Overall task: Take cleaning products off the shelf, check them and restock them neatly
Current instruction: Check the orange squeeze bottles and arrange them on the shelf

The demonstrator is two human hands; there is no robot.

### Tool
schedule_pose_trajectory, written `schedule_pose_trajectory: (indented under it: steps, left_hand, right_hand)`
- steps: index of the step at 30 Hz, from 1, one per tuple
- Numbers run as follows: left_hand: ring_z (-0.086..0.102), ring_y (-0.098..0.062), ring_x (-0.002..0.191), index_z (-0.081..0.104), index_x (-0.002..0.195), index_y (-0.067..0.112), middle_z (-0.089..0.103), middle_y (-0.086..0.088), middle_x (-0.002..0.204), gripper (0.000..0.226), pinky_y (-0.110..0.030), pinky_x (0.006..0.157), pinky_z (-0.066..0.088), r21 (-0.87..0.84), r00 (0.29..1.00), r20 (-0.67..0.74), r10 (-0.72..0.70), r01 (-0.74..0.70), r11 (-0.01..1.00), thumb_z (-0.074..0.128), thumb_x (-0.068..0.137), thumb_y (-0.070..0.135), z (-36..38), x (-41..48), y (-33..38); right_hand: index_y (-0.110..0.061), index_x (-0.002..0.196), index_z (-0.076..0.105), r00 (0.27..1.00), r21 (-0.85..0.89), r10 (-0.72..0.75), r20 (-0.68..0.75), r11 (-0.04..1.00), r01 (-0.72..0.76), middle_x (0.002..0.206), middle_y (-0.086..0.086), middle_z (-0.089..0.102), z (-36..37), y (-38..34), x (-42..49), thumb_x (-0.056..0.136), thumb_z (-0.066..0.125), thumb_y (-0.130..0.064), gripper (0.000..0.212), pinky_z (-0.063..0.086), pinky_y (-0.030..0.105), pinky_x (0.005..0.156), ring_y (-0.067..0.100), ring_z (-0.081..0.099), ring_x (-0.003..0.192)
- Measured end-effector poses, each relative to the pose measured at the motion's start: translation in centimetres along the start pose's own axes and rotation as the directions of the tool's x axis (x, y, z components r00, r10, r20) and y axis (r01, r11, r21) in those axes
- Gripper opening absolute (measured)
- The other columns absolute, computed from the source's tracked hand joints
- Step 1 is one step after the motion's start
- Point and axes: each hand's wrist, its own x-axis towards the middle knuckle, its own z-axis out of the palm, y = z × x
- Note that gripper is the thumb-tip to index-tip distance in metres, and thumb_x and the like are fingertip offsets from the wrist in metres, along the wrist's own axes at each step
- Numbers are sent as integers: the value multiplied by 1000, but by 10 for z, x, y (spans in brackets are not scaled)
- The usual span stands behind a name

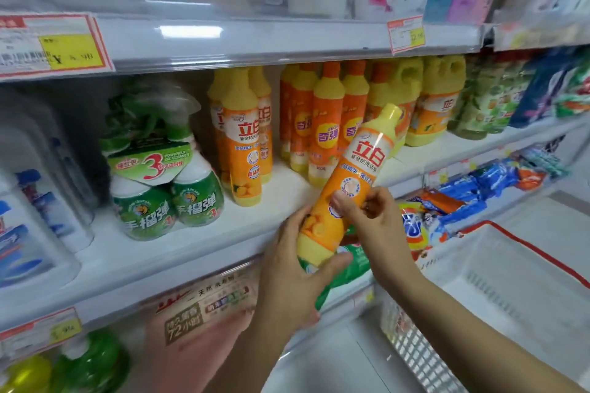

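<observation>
Detergent bottle [351, 182] was off the shelf, held in the air just in front of the middle shelf [198, 242], at its near edge. Both hands were on it.

- Left hand [287, 265]: fingers curled round the yellow base, thumb across the near side.
- Right hand [367, 210]: fingertips pinching the orange label at mid-body, from the right.
- Long axis: tilted, with the base low and near, and the cap high, leaning right and away toward the stock.
- The label faced the camera, so this was judged to be the checking step, with restocking not yet begun.

Relation that mattered: the matching bottles [242, 143] stood upright, left of and beyond the held bottle. A strip of bare shelf lay between them and the row of orange bottles [322, 124] to the right. Getting into that gap would call for righting the bottle to vertical and carrying it left and far. The left hand, at the base, was the nearer one to that gap.

The surface was a flat white board. Room was judged tight sideways, with neighbours on both flanks. The upper shelf edge sat above the standing caps.

A twin pack of green sprays [166, 195] stood further left. A white basket [498, 281] sat near and to the right, lower down.
</observation>
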Motion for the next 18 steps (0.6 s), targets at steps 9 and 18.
schedule_pose_trajectory:
  steps: [9, 18]
  left_hand:
    - [72, -32, 89, 60, 121, 4, 72, -20, 103, 47, -36, 73, 58, -443, 825, 411, -387, 552, 706, 70, 83, 29, 24, -42, 14]
    - [69, -28, 93, 56, 127, 7, 69, -17, 115, 67, -34, 73, 57, -395, 713, 520, -470, 688, 609, 69, 79, 51, 49, -71, 11]
  right_hand:
    - [-11, 114, 55, 939, 169, 195, 285, 954, -249, 80, -7, 71, -77, 17, -9, 81, 71, -43, 49, 57, 26, 68, 10, 70, 79]
    - [-15, 113, 62, 886, 100, 302, 352, 929, -357, 93, -2, 76, -107, 32, -27, 89, 62, -40, 35, 56, 19, 65, 8, 73, 83]
